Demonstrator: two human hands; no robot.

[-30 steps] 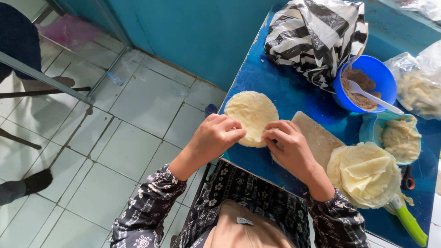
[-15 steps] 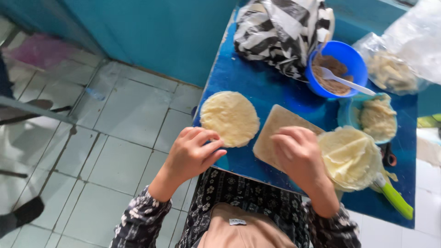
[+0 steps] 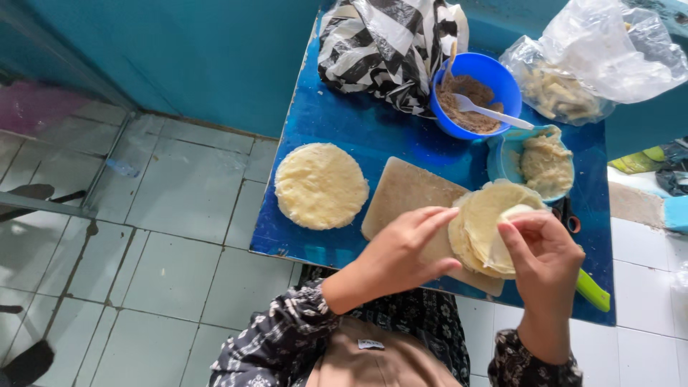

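Observation:
A stack of thin pale round wrappers (image 3: 481, 222) lies on the right end of a wooden board (image 3: 407, 195). My right hand (image 3: 541, 251) pinches the edge of the top wrapper and lifts it. My left hand (image 3: 403, 251) rests on the board with its fingertips against the stack's left edge. A single round wrapper (image 3: 320, 185) lies flat on the blue table (image 3: 358, 125), left of the board.
A blue bowl of brown filling (image 3: 473, 100) with a white spoon stands at the back. A light blue bowl (image 3: 541, 161) holds pale mash. A striped plastic bag (image 3: 390, 43) and a clear bag (image 3: 588, 64) sit behind. A green-handled tool (image 3: 592, 290) lies at the right edge. Tiled floor (image 3: 172, 215) lies left.
Both hands moved right, away from the single wrapper, to the stack on the board. My right hand has taken hold of the top wrapper's edge.

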